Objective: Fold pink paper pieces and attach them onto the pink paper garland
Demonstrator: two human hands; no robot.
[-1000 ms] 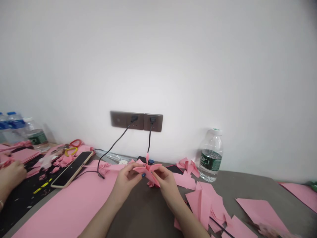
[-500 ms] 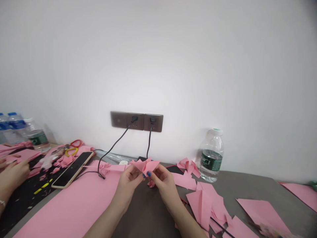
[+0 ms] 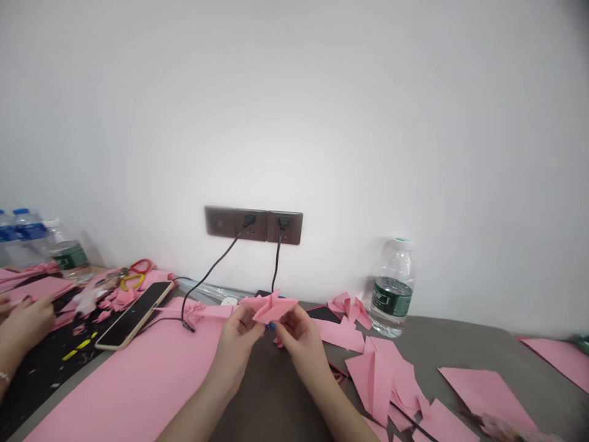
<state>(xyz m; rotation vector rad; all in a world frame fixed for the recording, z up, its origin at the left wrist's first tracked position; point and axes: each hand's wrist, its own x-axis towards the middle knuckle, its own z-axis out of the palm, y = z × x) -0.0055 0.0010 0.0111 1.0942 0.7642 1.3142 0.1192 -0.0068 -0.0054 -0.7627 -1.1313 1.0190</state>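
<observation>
Above a grey tabletop (image 3: 267,399) and before a white wall (image 3: 294,123), pinches lightly between left hand (image 3: 238,344) and right hand (image 3: 301,344) a sharp-creased, pointed pink paper origami piece (image 3: 267,312), tilted flatter than a second ago, with a smooth pink sheet (image 3: 138,380) beside the left hand and a clear plastic bottle (image 3: 391,296) beyond the right.

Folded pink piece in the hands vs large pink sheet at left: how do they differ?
Pose: the folded piece is held between the left hand and right hand; the large sheet lies on the table.
Shape: the folded piece has pointed flaps; the large sheet looks flat.
Size: the folded piece is much smaller than the large sheet.
Both are pink and look like paper.
</observation>
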